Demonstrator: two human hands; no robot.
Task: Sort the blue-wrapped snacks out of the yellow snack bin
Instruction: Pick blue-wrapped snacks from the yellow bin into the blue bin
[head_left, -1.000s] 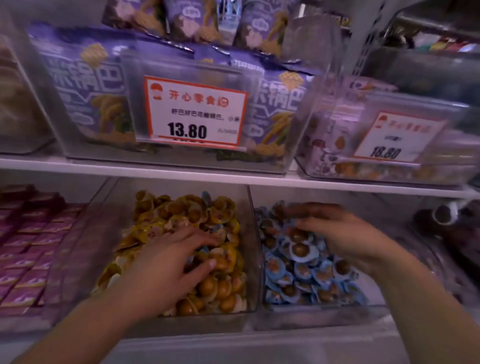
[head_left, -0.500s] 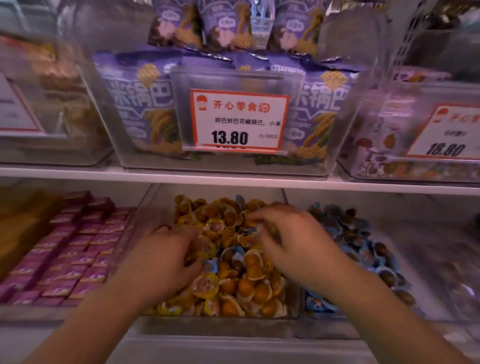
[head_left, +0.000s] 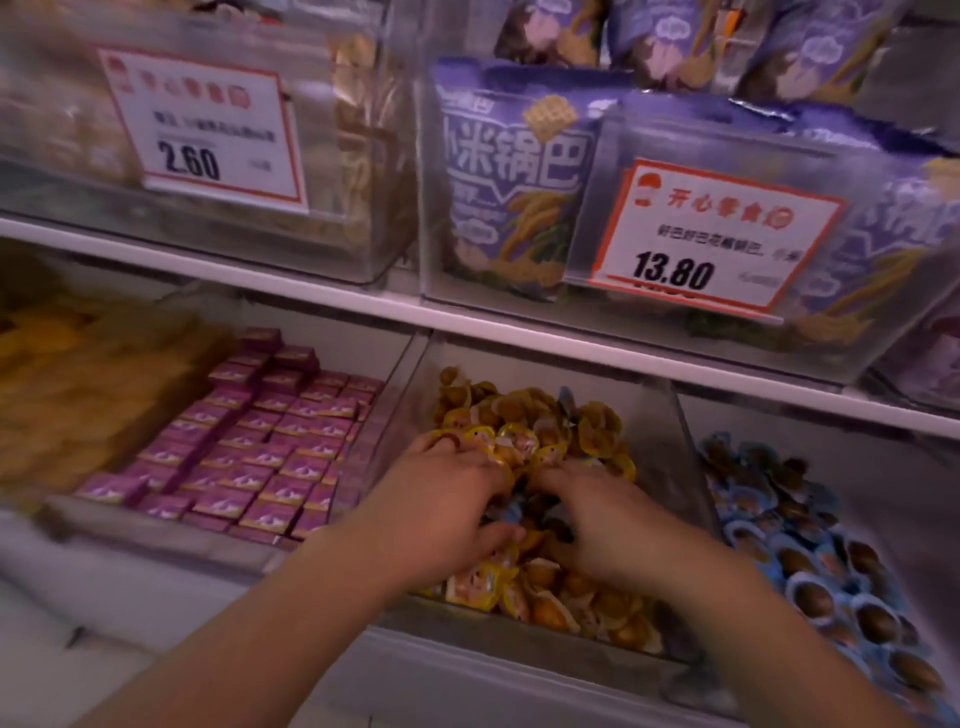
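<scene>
The clear yellow snack bin (head_left: 644, 410) sits in the middle of the lower shelf, heaped with yellow-wrapped snacks (head_left: 519, 431). Both hands are inside it. My left hand (head_left: 447, 504) lies spread on the left of the pile, fingers reaching over the yellow wrappers. My right hand (head_left: 613, 525) digs in from the right; its fingertips are buried, so its grip is unclear. A few blue-wrapped snacks (head_left: 511, 512) show in the gap between the hands, and another blue wrapper (head_left: 566, 405) sticks up near the back. The view is blurred.
A bin of blue-wrapped snacks (head_left: 810, 561) stands directly to the right. Purple boxes (head_left: 249, 457) fill the bin to the left. The shelf board (head_left: 363, 301) above carries purple bags (head_left: 509, 171) and price tags (head_left: 711, 234).
My right hand came from the blue bin on the right into the yellow bin, close to my left hand. The view swung to the left.
</scene>
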